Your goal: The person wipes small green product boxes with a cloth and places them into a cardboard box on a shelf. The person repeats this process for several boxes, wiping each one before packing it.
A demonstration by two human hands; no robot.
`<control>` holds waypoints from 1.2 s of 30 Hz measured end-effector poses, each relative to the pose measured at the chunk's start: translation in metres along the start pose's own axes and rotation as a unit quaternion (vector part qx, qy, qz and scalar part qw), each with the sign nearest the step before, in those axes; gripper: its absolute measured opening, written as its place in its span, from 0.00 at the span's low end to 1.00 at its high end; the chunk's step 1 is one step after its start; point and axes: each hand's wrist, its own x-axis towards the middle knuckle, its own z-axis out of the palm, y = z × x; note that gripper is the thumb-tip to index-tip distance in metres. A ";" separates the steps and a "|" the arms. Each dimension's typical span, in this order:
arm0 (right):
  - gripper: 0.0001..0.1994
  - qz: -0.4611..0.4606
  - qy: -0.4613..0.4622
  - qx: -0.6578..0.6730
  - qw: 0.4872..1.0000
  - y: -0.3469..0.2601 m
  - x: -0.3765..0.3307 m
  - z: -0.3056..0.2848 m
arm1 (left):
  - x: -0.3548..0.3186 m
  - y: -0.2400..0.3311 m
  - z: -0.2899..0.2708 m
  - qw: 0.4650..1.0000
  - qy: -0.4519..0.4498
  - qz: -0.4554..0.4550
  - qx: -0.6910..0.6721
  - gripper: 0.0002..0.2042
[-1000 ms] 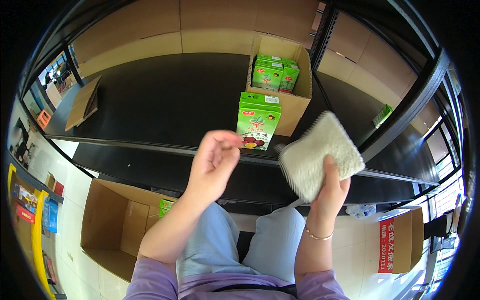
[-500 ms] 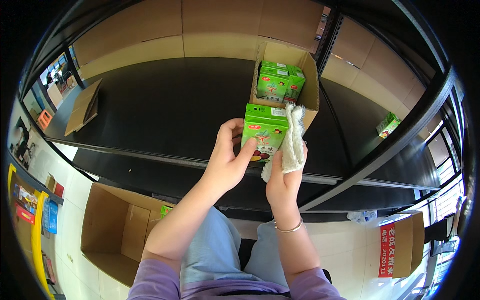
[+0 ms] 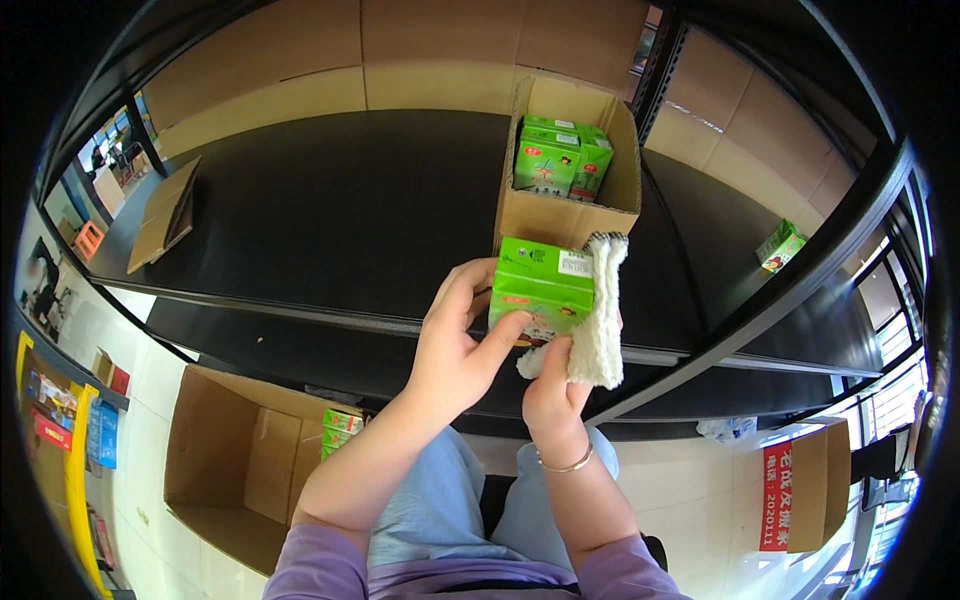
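A green printed carton (image 3: 545, 275) is held up in front of the black shelf's edge, its top face tilted toward me. My left hand (image 3: 462, 335) grips its left side, thumb across the front and fingers behind. In my right hand (image 3: 562, 395) is a folded white cloth (image 3: 605, 320), pressed against the carton's right side; the cloth hides most of the right fingers. Just beyond stands an open cardboard box (image 3: 568, 218) with several matching green cartons (image 3: 548, 160) inside, filling its near part.
The black shelf (image 3: 350, 200) bears a folded cardboard piece (image 3: 165, 215) at left and a lone green carton (image 3: 780, 246) at right. A slanting black post (image 3: 740, 320) rises right of my hands. Below left, a large open cardboard box (image 3: 215, 440) sits beside stacked green cartons (image 3: 340, 430).
The carton and cloth have come lower and nearer to me, and the carton has tipped so more of its top shows. The cloth now runs down its right side.
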 end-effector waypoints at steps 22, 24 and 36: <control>0.28 0.070 -0.071 0.025 0.995 -0.043 -0.078 -0.032 | -0.061 0.013 -0.021 0.976 -0.178 0.118 0.040 0.28; 0.27 0.076 -0.081 0.024 0.994 -0.051 -0.081 -0.032 | -0.071 0.007 -0.021 0.978 -0.192 0.082 -0.021 0.30; 0.28 -0.070 -0.132 -0.055 0.987 -0.062 -0.070 -0.026 | -0.092 0.021 -0.031 0.958 -0.239 -0.096 -0.124 0.38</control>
